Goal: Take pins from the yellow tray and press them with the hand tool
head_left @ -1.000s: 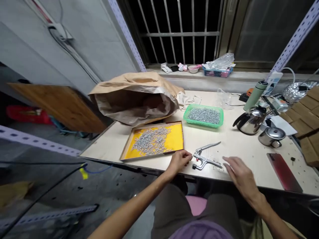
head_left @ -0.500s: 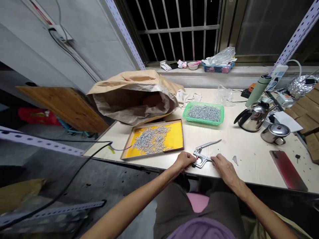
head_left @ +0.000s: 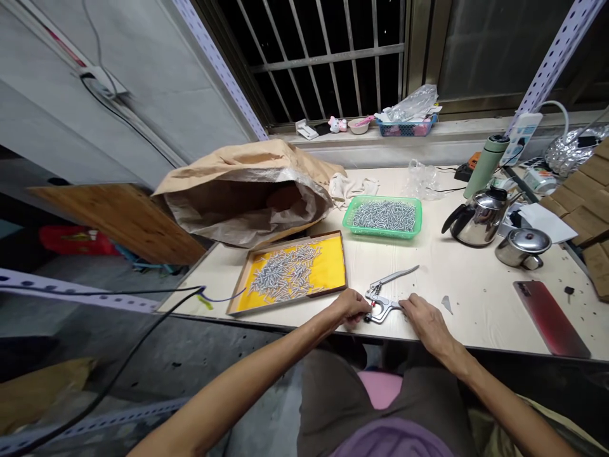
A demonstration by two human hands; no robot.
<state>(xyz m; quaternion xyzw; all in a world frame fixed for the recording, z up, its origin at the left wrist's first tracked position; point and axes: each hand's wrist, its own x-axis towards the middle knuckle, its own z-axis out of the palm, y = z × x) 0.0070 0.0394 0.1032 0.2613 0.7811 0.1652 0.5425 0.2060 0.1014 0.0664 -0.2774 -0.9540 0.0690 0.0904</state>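
Silver hand-press pliers [head_left: 391, 306] lie at the table's front edge, with the long upper handle spread away from the lower one. A coil spring shows near the pivot, and there is a bit of red in the C-shaped jaw. My right hand [head_left: 425, 322] is closed on the end of the lower handle. At the jaw, my left hand [head_left: 353, 306] has its fingers pinched together; what sits between them is too small to make out. To the left, a cardboard tray [head_left: 343, 260] lined in yellow holds many small silver metal pins [head_left: 280, 273].
A green plastic basket [head_left: 349, 227] full of similar silver pieces stands behind the pliers. Behind the tray gapes a large brown paper sack [head_left: 247, 165]. On the right are a steel kettle [head_left: 478, 219], a lidded steel cup [head_left: 521, 247], a green flask [head_left: 485, 168] and a red phone [head_left: 550, 317].
The view has shifted slightly, moving the whole scene a little to the left. Both hands keep the same position at the pliers.
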